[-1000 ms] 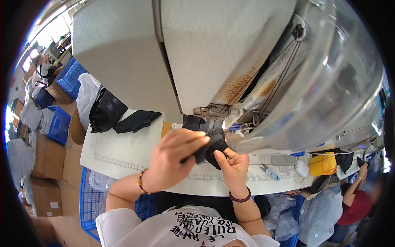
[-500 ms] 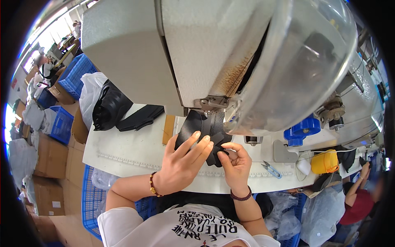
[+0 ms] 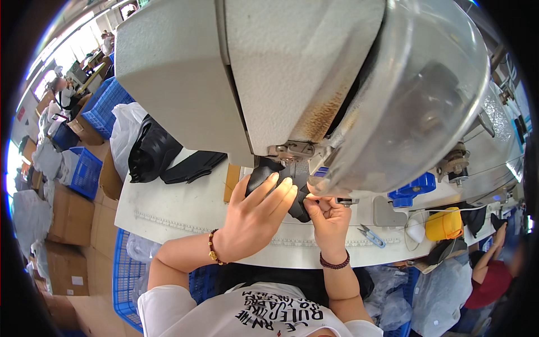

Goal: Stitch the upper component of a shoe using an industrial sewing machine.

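Note:
A black fabric piece [image 3: 299,210] lies under the needle area of a large pale grey sewing machine [image 3: 174,84]. My left hand [image 3: 252,216] rests on the near left part of the fabric, palm down, its fingers stretched out flat and pointing at the machine. With thumb and fingers pinched, my right hand [image 3: 329,220] grips the right edge of the same piece. The metal needle-bar parts [image 3: 295,150] sit just beyond my fingertips. The machine head and my fingers hide some of the fabric.
Blue-handled thread snips [image 3: 373,237] lie right of my right hand. Stacked black pieces [image 3: 193,167] and a black moulded item [image 3: 150,151] are at the left. A yellow container [image 3: 443,223] stands at the right. Blue baskets [image 3: 120,275] flank the white table [image 3: 168,202]. Another person works far right.
My right hand has moved slightly right and its fingers have curled in on the fabric edge. The black piece has shifted and turned under my left hand, which stays flat.

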Tool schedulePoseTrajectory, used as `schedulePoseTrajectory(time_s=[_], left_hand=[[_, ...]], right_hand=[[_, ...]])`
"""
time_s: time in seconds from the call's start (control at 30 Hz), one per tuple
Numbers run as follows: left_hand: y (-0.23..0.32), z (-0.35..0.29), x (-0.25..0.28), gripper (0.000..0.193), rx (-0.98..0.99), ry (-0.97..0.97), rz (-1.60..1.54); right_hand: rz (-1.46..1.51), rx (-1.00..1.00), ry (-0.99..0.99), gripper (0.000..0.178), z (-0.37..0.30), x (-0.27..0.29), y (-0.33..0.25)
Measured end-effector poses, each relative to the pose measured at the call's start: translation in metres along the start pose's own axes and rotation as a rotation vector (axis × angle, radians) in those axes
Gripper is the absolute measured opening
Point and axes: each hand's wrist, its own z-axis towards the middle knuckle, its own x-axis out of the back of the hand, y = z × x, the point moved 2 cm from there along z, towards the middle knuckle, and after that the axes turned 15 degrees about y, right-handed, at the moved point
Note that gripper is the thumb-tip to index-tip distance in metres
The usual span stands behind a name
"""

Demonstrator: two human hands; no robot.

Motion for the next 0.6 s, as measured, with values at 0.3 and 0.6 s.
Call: schedulePoseTrajectory(time_s=[0.3,0.6], left_hand=[[-0.002,0.002,-0.003,0.036,-0.056,0.033,0.062],[-0.02,0.011,-0.006,0.038,-0.05,0.006,-0.009]], right_hand=[[-0.091,0.03,0.066,0.02,0.003,0.0,0.0],[-0.134,0.088,0.096,0.013,0.007,-0.005,0.009]])
